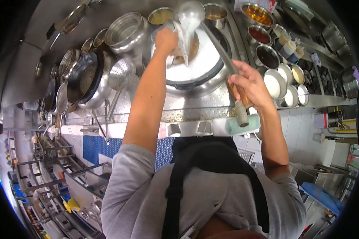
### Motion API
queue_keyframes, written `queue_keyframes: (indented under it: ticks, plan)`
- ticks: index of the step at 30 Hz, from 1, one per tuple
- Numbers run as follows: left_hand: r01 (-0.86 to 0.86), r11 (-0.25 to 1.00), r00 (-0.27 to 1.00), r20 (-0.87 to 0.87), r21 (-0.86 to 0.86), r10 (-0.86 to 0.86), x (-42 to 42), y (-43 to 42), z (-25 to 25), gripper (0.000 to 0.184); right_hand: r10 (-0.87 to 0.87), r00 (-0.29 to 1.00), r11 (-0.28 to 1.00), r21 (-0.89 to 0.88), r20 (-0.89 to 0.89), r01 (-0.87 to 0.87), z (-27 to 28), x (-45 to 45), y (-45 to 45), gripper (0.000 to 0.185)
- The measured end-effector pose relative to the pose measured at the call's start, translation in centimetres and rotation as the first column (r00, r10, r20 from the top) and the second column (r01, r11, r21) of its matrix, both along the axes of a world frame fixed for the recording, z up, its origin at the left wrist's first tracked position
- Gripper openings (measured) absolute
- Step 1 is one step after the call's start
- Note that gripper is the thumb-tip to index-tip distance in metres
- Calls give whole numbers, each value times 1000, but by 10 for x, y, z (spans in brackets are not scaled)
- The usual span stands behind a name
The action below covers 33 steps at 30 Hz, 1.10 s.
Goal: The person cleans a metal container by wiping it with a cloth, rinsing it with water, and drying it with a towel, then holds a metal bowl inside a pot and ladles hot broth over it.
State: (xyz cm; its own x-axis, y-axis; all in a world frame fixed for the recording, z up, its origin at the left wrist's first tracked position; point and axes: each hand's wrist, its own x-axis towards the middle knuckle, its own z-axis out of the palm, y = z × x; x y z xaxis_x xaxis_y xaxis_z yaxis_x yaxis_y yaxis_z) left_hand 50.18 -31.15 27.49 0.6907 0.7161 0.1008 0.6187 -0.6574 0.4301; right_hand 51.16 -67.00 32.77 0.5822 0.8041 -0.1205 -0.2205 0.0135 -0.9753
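Left hand (166,41) pinching a blurred whitish piece (182,43) over the wok (186,85), right hand (249,83) curled around the ladle (220,48), bowl raised near the far rim; white contents (203,65) already in, neither held item set down.

1 perforated skimmer (122,74), blue floor mat (91,150) — metal racks (39,174) nearby

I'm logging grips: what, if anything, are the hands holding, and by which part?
The right hand holds a ladle by its handle. The left hand holds something whitish, apparently by its upper part; I cannot tell what.
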Motion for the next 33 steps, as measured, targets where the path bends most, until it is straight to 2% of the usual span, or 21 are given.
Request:
queue_keyframes:
  ticks: [5,8,12,15,18,21,23,25,27,29,30,32,33]
  plan:
    - [31,999,1000,7,-11,-31,-19,-23,2,39,-23,987,996,-78,157,35,-18,2,14,59]
    - [54,994,998,7,98,-55,-34,-35,-20,40,-2,978,994,-103,209,24,-49,13,26,58]
    - [-41,999,996,-84,-35,38,-48,-51,-10,43,-3,966,986,-162,257,46,-39,1,17,59]
    - [-44,994,998,46,97,39,-22,-22,-18,45,4,961,989,-144,276,38,-43,-7,5,60]
    - [-83,993,997,1,-81,83,8,-10,12,44,-4,975,990,-137,222,35,-41,-15,-4,61]
    - [-69,997,997,49,41,67,8,-17,16,39,-4,976,980,-194,220,48,-42,-7,-7,61]
    - [-32,996,998,49,87,28,-3,-31,10,36,-22,942,969,-224,334,102,-61,2,-4,61]
    - [-13,992,999,39,128,8,-15,-47,7,34,-28,867,946,-268,498,185,-80,11,0,60]
    - [-31,988,999,28,153,27,-25,-57,6,33,16,719,903,-318,695,288,-95,17,2,60]
    - [-30,976,1000,-3,214,31,-29,-51,-1,29,-28,545,917,-195,838,348,-133,25,0,59]
    - [-28,969,999,-21,246,34,-31,-49,-4,26,-52,450,922,-131,891,365,-135,24,1,58]
    - [-20,956,999,-29,292,30,-35,-47,-10,23,-27,683,915,-256,730,310,-138,21,0,58]
    - [-15,951,1000,-17,309,21,-38,-49,-11,23,-36,820,932,-277,571,234,-136,21,1,58]
